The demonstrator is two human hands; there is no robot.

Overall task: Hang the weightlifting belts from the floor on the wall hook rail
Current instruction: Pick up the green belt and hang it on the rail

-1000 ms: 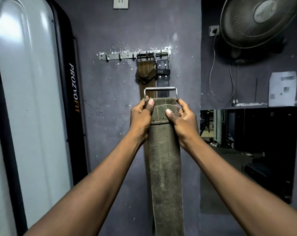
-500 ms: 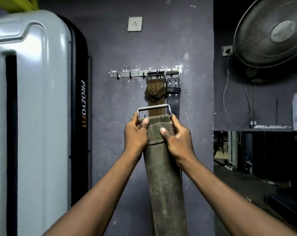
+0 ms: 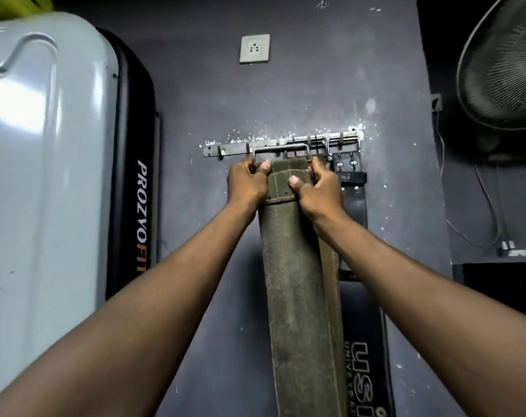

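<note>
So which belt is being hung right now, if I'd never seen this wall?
Find the metal hook rail on the dark wall, below the white socket. Both hands, left hand and right hand, press a belt's buckle end up to it. That is the green belt: worn olive canvas with stitching, unlike the black belt hanging beside it.

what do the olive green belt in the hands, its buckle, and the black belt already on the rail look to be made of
Olive green belt: seemingly suede-like leather, matte and scuffed, with visible stitch rows. Its rectangular wire buckle: bare metal, probably steel, with a grey shine. Black belt: apparently smooth leather with a slight sheen, metal rivets and white printed lettering lower down.
</note>
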